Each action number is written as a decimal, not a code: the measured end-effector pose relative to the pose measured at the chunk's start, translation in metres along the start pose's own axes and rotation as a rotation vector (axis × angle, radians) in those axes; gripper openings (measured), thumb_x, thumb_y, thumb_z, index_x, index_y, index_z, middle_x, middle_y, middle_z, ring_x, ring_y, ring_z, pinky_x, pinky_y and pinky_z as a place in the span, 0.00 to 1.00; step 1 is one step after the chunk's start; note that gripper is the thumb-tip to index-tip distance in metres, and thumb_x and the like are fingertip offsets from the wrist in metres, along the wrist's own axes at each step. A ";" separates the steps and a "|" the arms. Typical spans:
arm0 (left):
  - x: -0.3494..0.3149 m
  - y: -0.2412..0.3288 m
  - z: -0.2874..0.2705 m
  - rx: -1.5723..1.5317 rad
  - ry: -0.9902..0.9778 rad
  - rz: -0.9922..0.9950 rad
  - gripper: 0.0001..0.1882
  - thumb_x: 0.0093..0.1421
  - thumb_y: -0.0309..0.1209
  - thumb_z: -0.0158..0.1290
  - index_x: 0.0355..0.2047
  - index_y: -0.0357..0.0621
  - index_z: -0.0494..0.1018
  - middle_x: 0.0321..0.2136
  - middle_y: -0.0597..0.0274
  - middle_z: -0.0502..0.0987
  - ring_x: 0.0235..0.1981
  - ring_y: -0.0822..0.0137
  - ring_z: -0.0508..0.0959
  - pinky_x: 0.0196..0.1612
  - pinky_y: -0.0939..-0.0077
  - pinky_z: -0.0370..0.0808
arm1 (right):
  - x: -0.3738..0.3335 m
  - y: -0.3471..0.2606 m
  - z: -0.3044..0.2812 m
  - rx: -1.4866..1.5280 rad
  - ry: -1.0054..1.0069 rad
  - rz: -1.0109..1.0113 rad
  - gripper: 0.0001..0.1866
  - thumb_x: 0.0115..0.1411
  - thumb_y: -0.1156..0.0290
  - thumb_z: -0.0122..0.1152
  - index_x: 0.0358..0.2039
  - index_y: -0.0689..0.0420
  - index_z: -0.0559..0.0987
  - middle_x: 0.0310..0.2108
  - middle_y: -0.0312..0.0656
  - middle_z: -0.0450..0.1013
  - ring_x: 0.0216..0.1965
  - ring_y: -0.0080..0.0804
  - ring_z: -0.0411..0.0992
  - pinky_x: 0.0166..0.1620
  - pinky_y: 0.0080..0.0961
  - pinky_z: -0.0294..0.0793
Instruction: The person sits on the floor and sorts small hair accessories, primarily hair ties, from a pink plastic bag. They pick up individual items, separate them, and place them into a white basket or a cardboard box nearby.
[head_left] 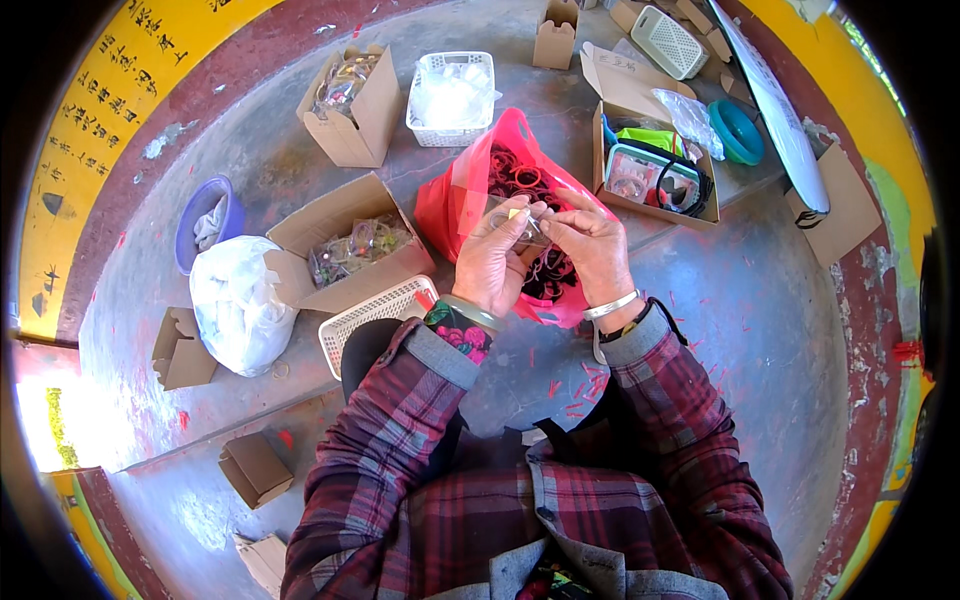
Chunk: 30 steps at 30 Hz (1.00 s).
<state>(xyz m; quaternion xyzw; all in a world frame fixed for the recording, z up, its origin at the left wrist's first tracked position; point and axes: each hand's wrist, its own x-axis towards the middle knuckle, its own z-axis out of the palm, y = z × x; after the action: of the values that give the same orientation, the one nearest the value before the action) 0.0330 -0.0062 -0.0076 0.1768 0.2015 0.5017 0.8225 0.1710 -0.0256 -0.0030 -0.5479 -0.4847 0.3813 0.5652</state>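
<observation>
My left hand [489, 268] and my right hand [597, 256] meet in front of me, fingers closed in a pinch. Between them is a small clear plastic packet [530, 232]; what lies inside is too small to make out. A bit of yellow shows by the left fingertips. Right below both hands stands a wide-mouthed red plastic bag [447, 216], filled with dark loops like hair ties [515, 172], a few of them red. My hands partly cover its opening.
Left of the bag, a cardboard box [345, 205] holds small clear packets, beside a white basket [350, 328] and a stuffed white bag [240, 305]. Farther off are another box [372, 120], a white basket [452, 132] and a box of mixed goods [655, 205]. Red scraps [590, 385] litter the floor.
</observation>
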 end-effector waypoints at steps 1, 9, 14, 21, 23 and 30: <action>0.000 0.000 -0.001 -0.003 -0.001 -0.001 0.12 0.60 0.25 0.46 0.44 0.40 0.67 0.39 0.56 0.75 0.41 0.65 0.75 0.47 0.69 0.72 | 0.000 -0.001 0.000 0.028 -0.011 0.006 0.07 0.47 0.74 0.65 0.29 0.61 0.81 0.48 0.50 0.68 0.45 0.32 0.69 0.45 0.24 0.70; 0.002 0.002 -0.007 -0.037 -0.019 0.009 0.15 0.59 0.29 0.49 0.46 0.40 0.66 0.43 0.55 0.74 0.45 0.63 0.73 0.49 0.65 0.70 | -0.004 -0.011 0.002 0.169 -0.108 0.040 0.10 0.50 0.75 0.61 0.35 0.59 0.80 0.51 0.52 0.64 0.54 0.36 0.62 0.51 0.27 0.65; 0.002 0.011 -0.003 -0.074 0.007 0.007 0.12 0.59 0.29 0.49 0.43 0.39 0.68 0.41 0.55 0.74 0.43 0.64 0.74 0.47 0.68 0.72 | 0.002 -0.009 -0.008 -0.387 -0.162 -0.327 0.14 0.49 0.68 0.62 0.38 0.52 0.80 0.57 0.57 0.56 0.60 0.48 0.54 0.58 0.37 0.57; 0.003 0.008 -0.007 -0.044 -0.053 -0.074 0.09 0.60 0.28 0.47 0.41 0.40 0.69 0.39 0.56 0.75 0.38 0.66 0.75 0.39 0.73 0.74 | 0.002 -0.023 -0.007 -0.618 -0.218 -0.524 0.19 0.46 0.60 0.65 0.41 0.47 0.79 0.59 0.61 0.52 0.61 0.61 0.46 0.59 0.44 0.52; 0.002 0.008 -0.006 -0.040 -0.060 -0.082 0.11 0.60 0.28 0.47 0.42 0.38 0.69 0.39 0.55 0.75 0.39 0.64 0.75 0.41 0.71 0.73 | 0.003 -0.021 -0.009 -0.629 -0.233 -0.537 0.21 0.45 0.59 0.66 0.42 0.47 0.79 0.59 0.61 0.51 0.62 0.61 0.46 0.59 0.44 0.52; 0.000 0.010 -0.005 -0.014 -0.043 -0.108 0.16 0.59 0.28 0.48 0.47 0.35 0.64 0.42 0.50 0.72 0.44 0.59 0.73 0.50 0.65 0.71 | 0.002 -0.021 -0.007 -0.647 -0.278 -0.549 0.26 0.43 0.55 0.67 0.45 0.48 0.77 0.59 0.63 0.49 0.61 0.63 0.46 0.59 0.45 0.53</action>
<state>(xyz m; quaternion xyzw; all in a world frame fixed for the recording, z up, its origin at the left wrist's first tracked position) 0.0232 -0.0016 -0.0070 0.1709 0.1894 0.4540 0.8537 0.1757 -0.0275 0.0190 -0.4911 -0.7780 0.1156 0.3744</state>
